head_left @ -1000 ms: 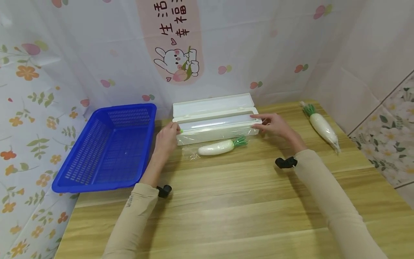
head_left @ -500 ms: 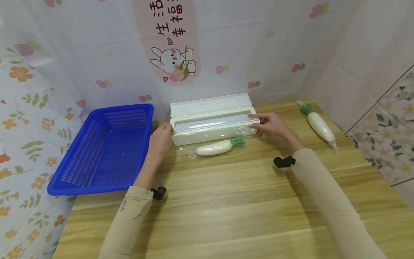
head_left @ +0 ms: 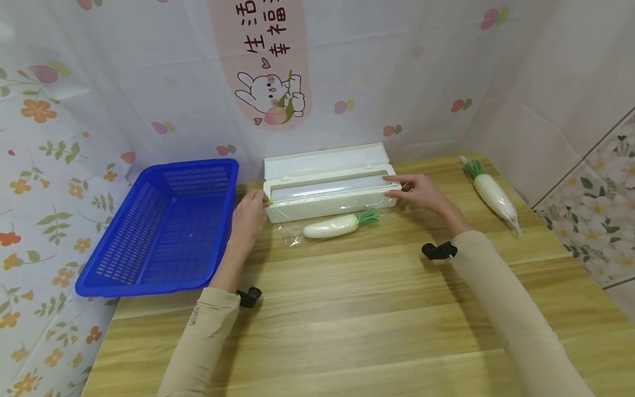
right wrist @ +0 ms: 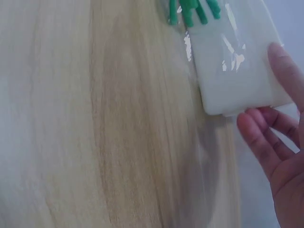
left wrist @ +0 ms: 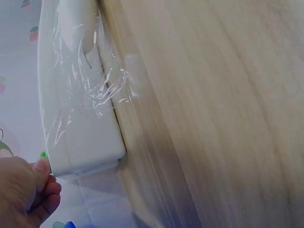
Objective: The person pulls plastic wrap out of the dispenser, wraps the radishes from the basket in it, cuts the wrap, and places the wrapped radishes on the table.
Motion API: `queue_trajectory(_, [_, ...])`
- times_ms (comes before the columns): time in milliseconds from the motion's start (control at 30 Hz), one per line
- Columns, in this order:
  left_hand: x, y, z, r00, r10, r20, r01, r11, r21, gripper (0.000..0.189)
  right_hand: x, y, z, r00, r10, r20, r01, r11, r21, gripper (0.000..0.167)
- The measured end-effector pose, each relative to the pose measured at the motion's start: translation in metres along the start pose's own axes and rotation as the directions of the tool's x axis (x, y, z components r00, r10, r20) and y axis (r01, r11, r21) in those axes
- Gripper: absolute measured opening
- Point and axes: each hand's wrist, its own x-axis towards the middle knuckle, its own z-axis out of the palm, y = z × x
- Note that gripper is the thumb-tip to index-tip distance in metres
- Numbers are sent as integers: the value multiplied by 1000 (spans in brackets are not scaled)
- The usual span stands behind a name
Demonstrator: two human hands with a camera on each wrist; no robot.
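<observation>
A white cling film dispenser box [head_left: 329,207] stands at the back of the table with its lid [head_left: 327,160] raised and a film roll [head_left: 327,186] inside. My left hand [head_left: 248,214] is at its left front corner, pinching a small green slider [left wrist: 43,154] on the edge. At the other end my right hand [head_left: 419,193] grips the box, with fingertips [right wrist: 249,121] around its end. Clear film [left wrist: 107,90] hangs over the box front onto the table. On that film lies a white radish [head_left: 331,226] with green stems, close before the box.
A blue plastic basket [head_left: 225,220] stands on the left, beside my left forearm. A second white radish [head_left: 496,196], wrapped in film, lies at the right back of the wooden table [head_left: 357,320]. A printed cloth [head_left: 357,71] hangs directly behind the box.
My left hand and the green slider have shifted slightly left along the box's front edge to its left end. The right hand keeps its place on the box.
</observation>
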Motion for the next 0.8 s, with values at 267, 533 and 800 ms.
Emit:
queue_trajectory(267, [-2, 0, 0, 1000, -14, -14, 13, 1000, -23, 3, -1, -3, 2, 1000, -24, -12, 23, 999, -29, 50])
queue_trajectory(533, [0, 0, -3, 999, -37, 10, 37, 997, -68, 4, -3, -7, 4, 998, -55, -27, 52, 994, -93, 50])
queue_trajectory(800, [-2, 2, -4, 998, -56, 23, 57, 995, -80, 5, -5, -5, 8, 979, -157, -130, 152, 987, -50, 37])
